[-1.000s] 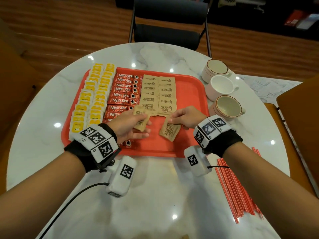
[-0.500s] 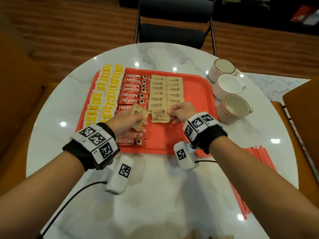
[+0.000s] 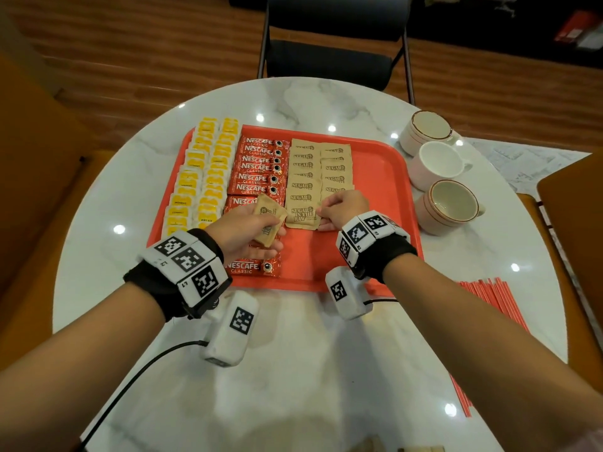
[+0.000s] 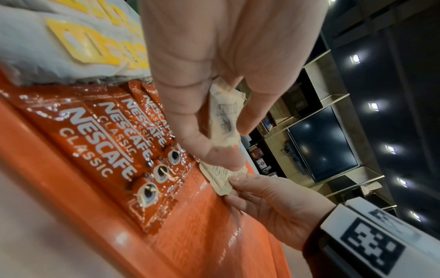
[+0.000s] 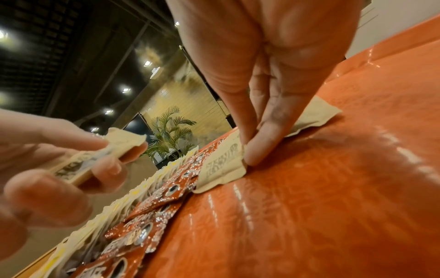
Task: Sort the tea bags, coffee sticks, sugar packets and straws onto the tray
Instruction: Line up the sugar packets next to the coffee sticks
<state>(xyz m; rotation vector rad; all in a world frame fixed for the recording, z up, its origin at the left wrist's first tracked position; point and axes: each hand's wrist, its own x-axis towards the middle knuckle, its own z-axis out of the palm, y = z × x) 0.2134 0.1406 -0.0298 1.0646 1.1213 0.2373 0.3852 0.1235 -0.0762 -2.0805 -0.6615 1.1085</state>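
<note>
**Sugar packet on the tray**

The sugar packet [image 3: 303, 217] lies flat on the tray [image 3: 378, 190], nearest in its column, beside the coffee sticks [image 3: 257, 168]. My right hand [image 3: 342, 208] has its fingers [image 5: 259, 148] pinching the packet's edge. My left hand [image 3: 239, 238] grips the spare packets [image 3: 268, 220].

Columns of tea bags [image 3: 202, 177], coffee sticks [image 3: 254, 168], sugar packets [image 3: 321, 168] on red tray [image 3: 378, 177]; straws [image 3: 489, 295] outside.

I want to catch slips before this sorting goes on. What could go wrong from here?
The left hand pinches a few sugar packets above the coffee sticks; one may slip and fall among them.
The right hand, pinching the front packet by its edge, could shift the overlapped sugar rows behind it.
The straws lie on the table beside the right forearm, which might sweep them off.
</note>
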